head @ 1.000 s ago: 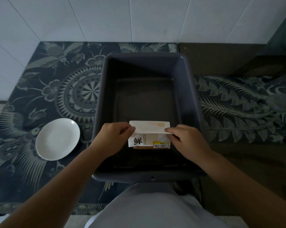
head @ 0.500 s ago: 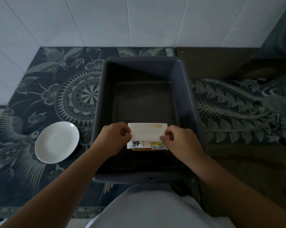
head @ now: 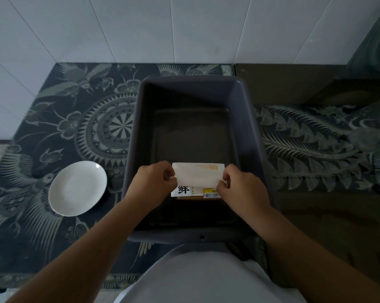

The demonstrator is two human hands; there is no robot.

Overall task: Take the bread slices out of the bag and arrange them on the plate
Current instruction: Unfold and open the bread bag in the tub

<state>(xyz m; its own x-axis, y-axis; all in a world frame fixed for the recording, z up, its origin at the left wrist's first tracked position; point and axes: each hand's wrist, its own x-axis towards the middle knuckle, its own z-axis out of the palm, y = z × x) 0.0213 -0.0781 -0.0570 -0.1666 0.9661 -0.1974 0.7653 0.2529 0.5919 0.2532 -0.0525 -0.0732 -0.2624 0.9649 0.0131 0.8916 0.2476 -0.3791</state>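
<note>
a: plate [head: 78, 188] sits empty on the table, left of the bin [head: 136, 136]. why there?

b: likely close for unloading. left hand [head: 152, 185] and right hand [head: 239, 187] each have fingers pinched shut on an end of the bag [head: 197, 176], held over the bin, probably to open its folded top. no slices out yet.

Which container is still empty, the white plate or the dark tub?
The white plate, left of the dark tub, holds nothing. The tub holds the bread bag, pinched by the left hand and right hand.
</note>
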